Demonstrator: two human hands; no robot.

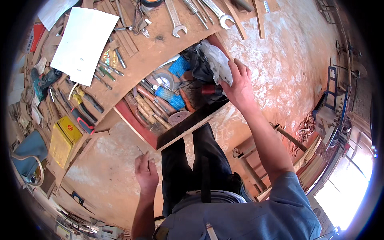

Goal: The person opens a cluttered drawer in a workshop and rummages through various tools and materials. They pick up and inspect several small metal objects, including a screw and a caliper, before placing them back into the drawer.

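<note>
An open drawer [181, 131] full of tools juts out from the workbench in front of me. At its right end, my right hand [240, 86] grips the edge of a crumpled white plastic bag [216, 62]. Beside that bag bunches a black plastic bag [196, 64]. My left hand [146, 171] is raised left of my legs, its fingers pinched on a thin, pin-like piece [140, 151] too small to name. Inside the drawer lie several wooden-handled chisels [146, 107], blue mesh-wrapped pieces [170, 98], a round disc [164, 81] and a brownish disc [178, 117].
On the workbench [154, 50] are white paper [85, 44], open-end wrenches [176, 20], drill bits [106, 70], pliers [86, 108], a green power drill [42, 82] and a yellow box [65, 140]. Wooden clamps or bars [252, 172] stand right of my legs.
</note>
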